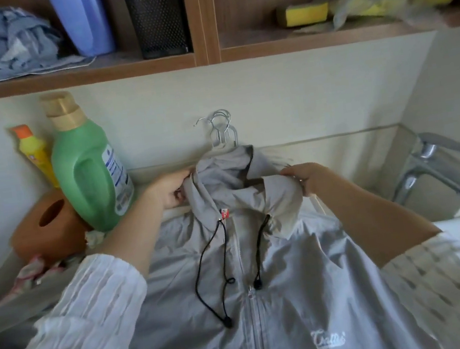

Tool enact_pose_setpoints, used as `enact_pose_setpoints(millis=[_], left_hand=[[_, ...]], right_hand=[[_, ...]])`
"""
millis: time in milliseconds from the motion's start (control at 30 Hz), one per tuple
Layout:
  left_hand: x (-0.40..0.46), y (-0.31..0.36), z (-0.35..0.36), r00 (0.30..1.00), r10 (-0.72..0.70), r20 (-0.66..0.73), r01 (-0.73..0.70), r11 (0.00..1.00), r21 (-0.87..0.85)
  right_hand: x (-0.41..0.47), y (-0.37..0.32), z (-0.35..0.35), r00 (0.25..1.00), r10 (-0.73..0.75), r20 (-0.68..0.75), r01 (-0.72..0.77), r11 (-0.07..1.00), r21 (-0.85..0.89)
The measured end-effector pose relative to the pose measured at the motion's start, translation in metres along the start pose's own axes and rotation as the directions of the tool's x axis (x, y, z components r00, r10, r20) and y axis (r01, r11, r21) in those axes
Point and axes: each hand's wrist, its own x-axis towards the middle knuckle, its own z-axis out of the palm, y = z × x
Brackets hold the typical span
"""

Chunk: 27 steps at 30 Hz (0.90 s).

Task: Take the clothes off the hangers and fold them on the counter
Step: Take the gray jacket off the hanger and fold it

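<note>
jacket (283,299) grey, zipped, black drawcords

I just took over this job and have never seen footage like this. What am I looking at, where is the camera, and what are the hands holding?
There is no machine: one camera on a person's head looks down at their bare hands. The left hand and right hand each grip the hood of a grey zip jacket spread on the counter. Metal hanger hooks poke out behind the hood. A green bottle stands at left, a tap at right.
</note>
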Motion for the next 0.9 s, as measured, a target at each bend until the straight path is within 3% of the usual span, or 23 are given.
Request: enact_pose_setpoints(millis=[133,200,267,367,467,500,567,633,700,800,900], left_hand=[[-0.022,0.015,-0.003,0.965,-0.104,0.239,0.075,0.989,0.127],[-0.033,0.023,0.000,0.939,-0.066,0.336,0.000,0.981,0.192],[-0.034,0.029,0.001,0.944,0.040,0.328,-0.141,0.947,0.288],[-0.036,0.036,0.003,0.940,0.285,0.189,-0.341,0.798,0.496],[-0.045,0.039,0.009,0.765,0.637,-0.092,-0.361,0.543,0.758],[-0.050,0.037,0.010,0.730,0.668,-0.147,-0.332,0.534,0.777],[-0.054,0.031,0.009,0.725,0.645,-0.242,-0.305,0.616,0.727],[-0.057,0.023,0.002,0.671,0.707,-0.224,-0.403,0.601,0.690],[-0.068,0.011,-0.009,0.608,0.773,-0.181,-0.532,0.566,0.630],[-0.087,-0.013,-0.019,0.499,0.858,-0.125,-0.646,0.464,0.606],[-0.107,-0.046,-0.029,0.396,0.915,-0.077,-0.649,0.338,0.682]], right_hand=[[-0.017,-0.012,-0.006,0.981,-0.118,0.157,0.110,0.992,0.055],[-0.030,-0.021,-0.004,0.946,-0.217,0.241,0.205,0.976,0.075],[-0.037,-0.030,-0.001,0.906,-0.331,0.263,0.312,0.943,0.112],[-0.045,-0.040,0.001,0.843,-0.530,0.092,0.516,0.845,0.138],[-0.057,-0.043,0.001,0.743,-0.663,-0.091,0.669,0.740,0.065],[-0.061,-0.041,0.001,0.718,-0.686,-0.120,0.694,0.718,0.052],[-0.072,-0.035,0.003,0.696,-0.710,-0.110,0.718,0.687,0.106],[-0.088,-0.023,0.004,0.669,-0.736,-0.101,0.741,0.652,0.157],[-0.104,-0.005,0.004,0.595,-0.789,-0.154,0.802,0.594,0.054],[-0.124,0.033,0.004,0.453,-0.868,-0.201,0.838,0.492,-0.234],[-0.140,0.084,0.002,0.239,-0.967,-0.091,0.799,0.249,-0.547]])
